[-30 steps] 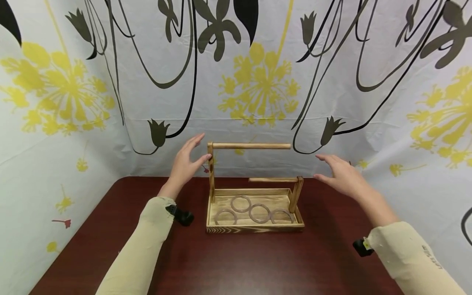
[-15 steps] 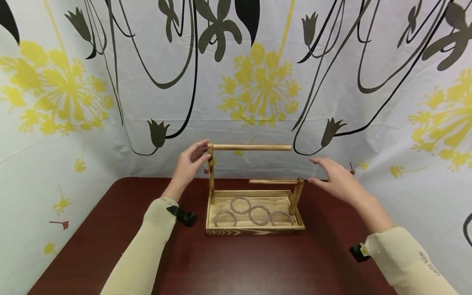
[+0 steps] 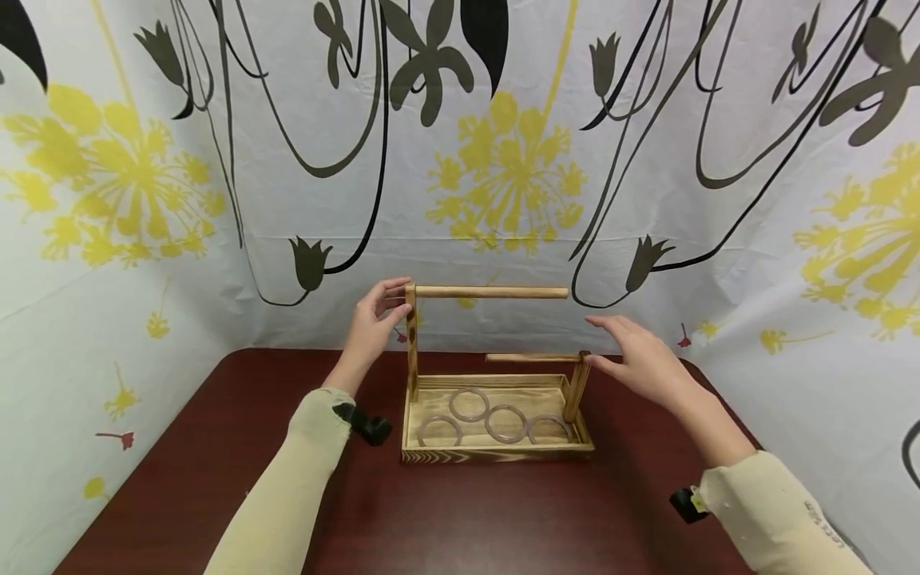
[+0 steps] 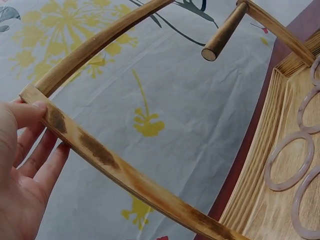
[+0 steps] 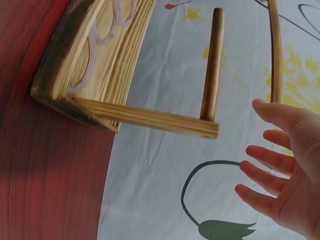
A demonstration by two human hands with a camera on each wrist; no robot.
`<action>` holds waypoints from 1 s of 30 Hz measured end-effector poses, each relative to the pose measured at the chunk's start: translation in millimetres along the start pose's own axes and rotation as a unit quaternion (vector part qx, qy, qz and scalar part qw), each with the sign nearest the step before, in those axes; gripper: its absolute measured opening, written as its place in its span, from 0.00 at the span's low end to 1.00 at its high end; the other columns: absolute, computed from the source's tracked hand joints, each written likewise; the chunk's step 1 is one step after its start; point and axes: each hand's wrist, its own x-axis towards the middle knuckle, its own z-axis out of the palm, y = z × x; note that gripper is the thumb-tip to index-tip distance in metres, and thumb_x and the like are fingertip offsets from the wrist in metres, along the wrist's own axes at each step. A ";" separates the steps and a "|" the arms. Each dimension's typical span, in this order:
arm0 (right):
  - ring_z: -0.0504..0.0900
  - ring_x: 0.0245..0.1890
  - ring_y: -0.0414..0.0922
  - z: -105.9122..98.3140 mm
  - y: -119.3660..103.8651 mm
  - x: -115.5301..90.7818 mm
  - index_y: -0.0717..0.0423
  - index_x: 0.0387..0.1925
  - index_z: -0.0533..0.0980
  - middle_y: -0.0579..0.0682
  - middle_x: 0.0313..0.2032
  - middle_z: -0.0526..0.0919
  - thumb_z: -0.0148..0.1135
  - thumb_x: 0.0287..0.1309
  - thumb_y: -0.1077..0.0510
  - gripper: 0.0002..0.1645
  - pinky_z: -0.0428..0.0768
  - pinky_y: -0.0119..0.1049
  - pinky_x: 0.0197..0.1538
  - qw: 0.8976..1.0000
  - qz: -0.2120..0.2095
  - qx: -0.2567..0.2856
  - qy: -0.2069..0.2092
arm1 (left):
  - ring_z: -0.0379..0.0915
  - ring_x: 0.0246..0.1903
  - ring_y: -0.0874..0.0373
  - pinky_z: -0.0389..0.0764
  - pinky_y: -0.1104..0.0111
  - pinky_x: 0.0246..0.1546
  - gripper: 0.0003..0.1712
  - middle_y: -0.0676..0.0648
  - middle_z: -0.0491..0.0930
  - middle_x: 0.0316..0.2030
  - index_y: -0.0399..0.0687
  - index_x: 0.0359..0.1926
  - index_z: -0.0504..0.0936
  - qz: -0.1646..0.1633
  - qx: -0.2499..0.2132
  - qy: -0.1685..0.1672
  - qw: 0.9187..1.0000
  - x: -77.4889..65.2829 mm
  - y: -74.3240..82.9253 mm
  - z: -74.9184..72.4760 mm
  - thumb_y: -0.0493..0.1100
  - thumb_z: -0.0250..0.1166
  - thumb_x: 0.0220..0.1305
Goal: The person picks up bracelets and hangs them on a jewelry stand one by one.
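A wooden bangle stand (image 3: 496, 456) rests on the table, with a tall post and rod on the left and a shorter pair on the right. Several pale, translucent bangles (image 3: 506, 423) lie flat in its tray. My left hand (image 3: 370, 323) grips the top of the tall post (image 4: 95, 147), thumb on the near face and fingers behind it. My right hand (image 3: 643, 359) hovers by the top of the short post (image 5: 165, 124), its fingers spread. In the right wrist view, a gap separates that hand from the wood.
The dark red table (image 3: 496, 519) extends in front of the stand and to both sides. A white cloth with printed flowers (image 3: 503, 176) hangs close behind the table. Both rods, the upper (image 3: 492, 292) and the lower (image 3: 532, 358), have a free end.
My left hand has moved right and taken hold of the tall post's top. My right hand has come left and slightly down toward the short post. The stand and bangles stay put.
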 end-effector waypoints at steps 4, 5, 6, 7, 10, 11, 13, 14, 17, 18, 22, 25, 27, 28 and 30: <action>0.72 0.65 0.61 2.9 -6.1 0.3 0.55 0.70 0.66 0.59 0.65 0.74 0.66 0.64 0.51 0.36 0.74 0.61 0.62 1.000 -0.010 0.011 0.002 | 0.75 0.56 0.41 0.79 0.51 0.58 0.22 0.34 0.76 0.56 0.39 0.63 0.74 0.001 0.001 -0.001 1.000 -0.2 -3.0 -0.1 0.31 0.61 0.69; 0.73 0.65 0.60 3.9 -7.7 0.3 0.55 0.70 0.67 0.59 0.65 0.74 0.67 0.64 0.51 0.36 0.74 0.61 0.62 1.000 -0.014 0.013 0.003 | 0.75 0.56 0.41 0.79 0.51 0.58 0.21 0.34 0.76 0.56 0.38 0.62 0.74 0.002 0.001 -0.003 1.000 -0.2 -3.9 -0.1 0.31 0.61 0.69; 0.74 0.64 0.60 4.9 -9.4 0.3 0.55 0.69 0.67 0.59 0.64 0.74 0.67 0.64 0.51 0.35 0.74 0.61 0.61 1.000 -0.017 0.014 0.004 | 0.75 0.56 0.41 0.79 0.52 0.58 0.21 0.34 0.76 0.56 0.39 0.62 0.74 0.003 0.002 -0.004 1.000 -0.3 -4.4 -0.1 0.32 0.61 0.69; 0.74 0.64 0.60 6.0 -11.1 0.3 0.55 0.68 0.68 0.59 0.64 0.75 0.67 0.63 0.52 0.35 0.75 0.60 0.61 1.000 -0.022 0.017 0.007 | 0.74 0.57 0.41 0.79 0.52 0.58 0.21 0.34 0.76 0.56 0.39 0.63 0.74 0.004 0.004 -0.007 1.000 -0.5 -4.6 -0.2 0.32 0.61 0.69; 0.76 0.62 0.60 9.2 -16.7 -0.6 0.54 0.67 0.70 0.58 0.63 0.76 0.68 0.63 0.52 0.33 0.76 0.60 0.60 0.999 -0.028 0.023 0.009 | 0.73 0.58 0.40 0.78 0.49 0.58 0.22 0.34 0.75 0.57 0.40 0.63 0.72 0.009 0.015 -0.017 1.000 -1.7 -3.3 -0.4 0.32 0.60 0.70; 0.76 0.62 0.59 10.2 -18.6 -0.7 0.55 0.66 0.71 0.58 0.63 0.76 0.68 0.62 0.53 0.33 0.76 0.59 0.60 0.999 -0.031 0.026 0.011 | 0.73 0.58 0.40 0.78 0.48 0.58 0.22 0.34 0.74 0.58 0.40 0.64 0.72 0.009 0.020 -0.021 1.000 -2.3 -2.3 -0.4 0.33 0.59 0.71; 0.77 0.61 0.59 12.3 -23.2 -0.7 0.55 0.65 0.72 0.58 0.62 0.77 0.69 0.62 0.53 0.32 0.78 0.59 0.58 0.999 -0.034 0.031 0.013 | 0.73 0.59 0.39 0.78 0.46 0.57 0.22 0.35 0.73 0.59 0.41 0.65 0.70 0.013 0.029 -0.027 0.999 -2.8 -1.8 -0.4 0.33 0.58 0.72; 0.78 0.59 0.58 13.6 -25.5 -0.6 0.55 0.65 0.72 0.57 0.62 0.77 0.68 0.62 0.53 0.32 0.79 0.58 0.56 0.999 -0.035 0.033 0.013 | 0.73 0.59 0.39 0.80 0.47 0.54 0.22 0.35 0.73 0.59 0.42 0.65 0.70 0.014 0.034 -0.029 0.999 -2.9 -1.7 -0.5 0.33 0.57 0.72; 0.81 0.52 0.55 17.4 -33.1 0.7 0.55 0.64 0.73 0.57 0.61 0.78 0.69 0.61 0.54 0.31 0.81 0.53 0.51 0.998 -0.042 0.039 0.015 | 0.73 0.60 0.39 0.85 0.54 0.44 0.22 0.35 0.72 0.60 0.43 0.65 0.69 0.016 0.045 -0.032 0.998 -2.3 -2.4 -0.2 0.34 0.56 0.73; 0.81 0.49 0.54 18.8 -35.6 1.7 0.55 0.64 0.73 0.57 0.60 0.78 0.69 0.62 0.53 0.30 0.81 0.51 0.48 0.998 -0.043 0.041 0.015 | 0.73 0.60 0.39 0.85 0.56 0.42 0.22 0.35 0.72 0.60 0.43 0.66 0.69 0.018 0.048 -0.032 0.998 -1.5 -3.0 -0.2 0.34 0.56 0.73; 0.82 0.48 0.52 25.1 -45.7 5.6 0.53 0.63 0.74 0.54 0.59 0.79 0.69 0.61 0.53 0.29 0.81 0.48 0.46 0.997 -0.052 0.056 0.019 | 0.73 0.60 0.39 0.85 0.52 0.44 0.22 0.35 0.71 0.60 0.43 0.66 0.68 0.018 0.048 -0.034 0.998 0.4 -3.7 0.3 0.34 0.56 0.73; 0.82 0.48 0.51 31.2 -54.2 6.9 0.52 0.62 0.75 0.53 0.59 0.80 0.69 0.61 0.53 0.29 0.81 0.47 0.46 0.995 -0.062 0.073 0.023 | 0.72 0.60 0.38 0.83 0.45 0.47 0.22 0.34 0.71 0.60 0.42 0.66 0.68 0.015 0.041 -0.035 0.998 0.7 -4.1 0.3 0.33 0.56 0.73; 0.82 0.49 0.50 36.2 -59.8 6.7 0.51 0.62 0.75 0.52 0.59 0.80 0.70 0.60 0.53 0.28 0.81 0.47 0.48 0.994 -0.068 0.087 0.024 | 0.72 0.59 0.38 0.85 0.48 0.45 0.22 0.34 0.71 0.59 0.42 0.66 0.68 0.013 0.040 -0.036 0.998 0.9 -4.3 0.3 0.33 0.56 0.73; 0.82 0.51 0.51 38.5 -62.7 6.8 0.51 0.62 0.75 0.52 0.59 0.81 0.70 0.60 0.53 0.28 0.82 0.48 0.49 0.993 -0.072 0.093 0.024 | 0.72 0.59 0.38 0.86 0.50 0.41 0.22 0.34 0.71 0.59 0.42 0.66 0.67 0.012 0.038 -0.037 0.999 0.8 -4.3 -0.1 0.33 0.56 0.73; 0.82 0.55 0.51 43.7 -68.1 6.8 0.51 0.61 0.76 0.51 0.58 0.81 0.70 0.60 0.53 0.28 0.82 0.50 0.52 0.991 -0.076 0.106 0.025 | 0.73 0.59 0.39 0.86 0.57 0.34 0.22 0.35 0.71 0.60 0.43 0.66 0.67 0.010 0.042 -0.040 0.998 0.9 -4.4 -0.8 0.34 0.55 0.73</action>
